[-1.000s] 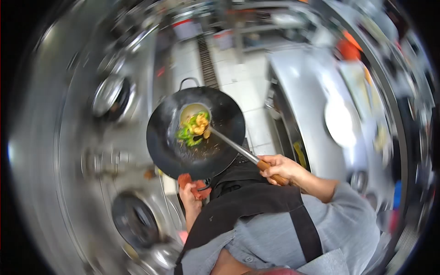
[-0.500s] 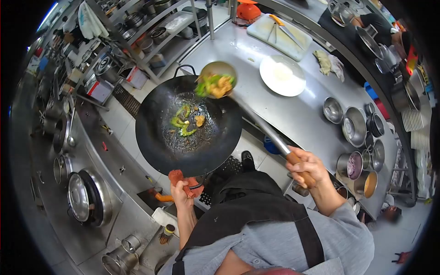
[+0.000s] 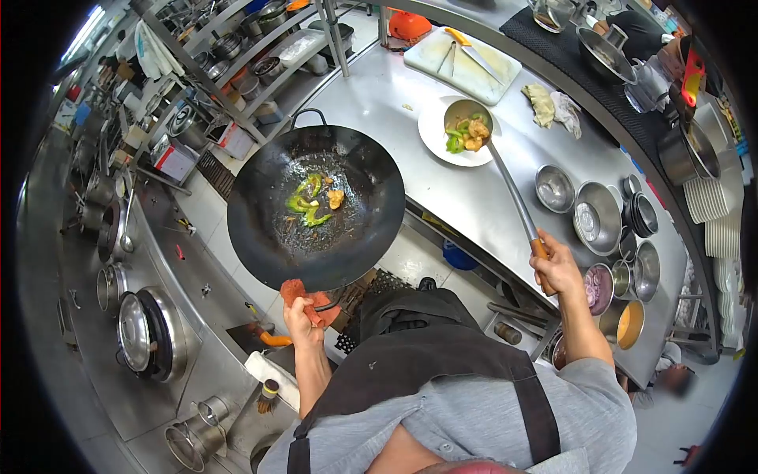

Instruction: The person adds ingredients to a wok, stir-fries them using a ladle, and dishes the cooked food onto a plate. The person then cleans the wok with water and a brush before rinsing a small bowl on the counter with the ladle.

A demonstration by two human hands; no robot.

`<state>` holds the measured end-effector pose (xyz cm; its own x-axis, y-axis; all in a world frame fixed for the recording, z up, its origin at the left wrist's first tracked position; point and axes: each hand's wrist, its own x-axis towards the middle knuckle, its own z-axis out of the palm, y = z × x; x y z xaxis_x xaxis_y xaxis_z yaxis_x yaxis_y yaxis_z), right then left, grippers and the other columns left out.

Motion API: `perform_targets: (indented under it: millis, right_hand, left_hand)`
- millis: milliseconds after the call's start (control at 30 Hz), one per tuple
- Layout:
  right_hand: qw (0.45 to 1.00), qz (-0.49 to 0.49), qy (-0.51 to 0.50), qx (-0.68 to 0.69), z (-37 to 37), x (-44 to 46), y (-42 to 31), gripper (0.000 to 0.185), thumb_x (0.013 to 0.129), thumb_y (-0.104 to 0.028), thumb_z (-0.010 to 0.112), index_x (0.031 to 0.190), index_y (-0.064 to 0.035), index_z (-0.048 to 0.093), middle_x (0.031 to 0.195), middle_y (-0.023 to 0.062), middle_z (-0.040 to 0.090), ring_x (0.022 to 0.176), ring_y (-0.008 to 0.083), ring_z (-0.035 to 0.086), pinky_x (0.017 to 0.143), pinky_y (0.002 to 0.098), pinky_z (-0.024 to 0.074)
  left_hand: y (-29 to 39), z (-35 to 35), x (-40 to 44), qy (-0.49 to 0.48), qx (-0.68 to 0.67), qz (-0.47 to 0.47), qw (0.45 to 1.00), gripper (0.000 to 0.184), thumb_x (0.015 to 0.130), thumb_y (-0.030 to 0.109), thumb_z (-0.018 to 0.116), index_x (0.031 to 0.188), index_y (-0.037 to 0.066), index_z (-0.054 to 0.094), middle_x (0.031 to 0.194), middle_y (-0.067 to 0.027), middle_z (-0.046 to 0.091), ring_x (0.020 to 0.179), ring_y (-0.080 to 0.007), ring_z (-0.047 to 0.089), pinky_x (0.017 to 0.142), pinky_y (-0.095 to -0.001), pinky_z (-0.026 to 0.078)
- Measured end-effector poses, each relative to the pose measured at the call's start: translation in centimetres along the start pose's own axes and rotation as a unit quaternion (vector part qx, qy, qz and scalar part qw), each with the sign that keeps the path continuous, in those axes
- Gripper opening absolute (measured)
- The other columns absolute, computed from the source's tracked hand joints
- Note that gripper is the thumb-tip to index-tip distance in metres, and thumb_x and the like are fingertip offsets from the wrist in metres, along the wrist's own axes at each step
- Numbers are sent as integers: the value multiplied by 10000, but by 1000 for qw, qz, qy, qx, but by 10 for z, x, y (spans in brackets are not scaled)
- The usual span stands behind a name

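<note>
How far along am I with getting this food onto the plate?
Cooking looks done: the food pieces are golden. In hand: your right hand holds the loaded ladle over the plate, while your left grips the wok with a cloth. Left, I'd say: emptying the ladle, then the greens and golden piece in the wok.

I lose part of the plate behind the ladle. The red cloth partly hides the wok handle.
</note>
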<state>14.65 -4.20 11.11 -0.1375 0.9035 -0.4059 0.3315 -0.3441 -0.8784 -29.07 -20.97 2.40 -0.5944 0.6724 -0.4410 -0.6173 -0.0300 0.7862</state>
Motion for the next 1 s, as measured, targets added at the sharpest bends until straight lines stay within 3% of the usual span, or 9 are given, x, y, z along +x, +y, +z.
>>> perform_targets:
  millis: [133,200,267,333,400,433,500,933,1000]
  right_hand:
    - [997,-34,0,-69,-12,9,32,706,727,-13,591,1389,57,355,718,62,570,467,123,533,421,264,417]
    - [996,-32,2,-87,-14,8,35,685,722,-18,576,1376,51,383,716,123,582,481,151,551,460,294,442]
    - [975,-41,21,-217,-20,7,26,661,713,-25,561,1353,50,411,749,224,604,597,267,628,602,350,492]
    - [961,-94,36,-258,-28,15,52,678,729,-40,570,1386,-16,401,779,164,607,562,229,613,555,333,483]
    - [931,-188,63,-306,-29,14,62,673,725,-32,575,1373,1,399,916,254,627,814,366,651,742,379,496]
    - [932,-189,64,-302,-30,14,65,673,725,-32,575,1373,1,399,916,254,627,814,366,651,742,379,496]
    - [931,-181,63,-311,-32,11,53,656,726,-23,577,1359,7,408,1033,289,603,1007,436,577,875,410,450]
    - [922,-210,71,-318,-36,-11,46,651,719,-4,574,1352,-2,422,1054,285,601,990,435,581,858,432,456]
    - [929,-211,72,-296,-36,-17,49,660,718,-7,580,1359,-13,421,1058,282,601,991,433,581,865,420,455]
  left_hand:
    - [-16,4,-9,23,21,11,999,354,675,31,506,1027,14,487,786,-92,571,671,-260,646,605,-400,583]
    - [-29,-6,-4,12,7,43,999,324,678,39,505,1001,19,486,784,-105,586,659,-262,646,595,-405,583]
    - [-20,13,-16,27,3,44,999,315,678,16,497,992,14,482,796,-88,554,661,-251,640,596,-394,578]
    - [-23,16,-21,37,5,46,998,306,678,-7,489,983,9,478,807,-70,521,663,-240,634,596,-384,573]
    - [-28,12,-20,19,14,36,999,306,680,-2,487,985,10,476,792,-82,532,654,-243,633,594,-394,573]
    - [-26,19,-24,18,16,38,999,306,680,-2,487,985,10,476,792,-82,532,654,-243,633,594,-394,573]
    - [-10,42,-40,31,27,22,999,312,682,7,487,993,10,475,781,-102,551,648,-247,632,594,-399,573]
    - [-24,33,-30,27,14,46,998,368,680,12,491,1048,-5,482,804,-112,569,657,-249,636,601,-386,573]
    - [-24,35,-31,34,22,57,998,293,695,33,499,982,-26,522,771,-148,628,659,-274,668,593,-456,605]
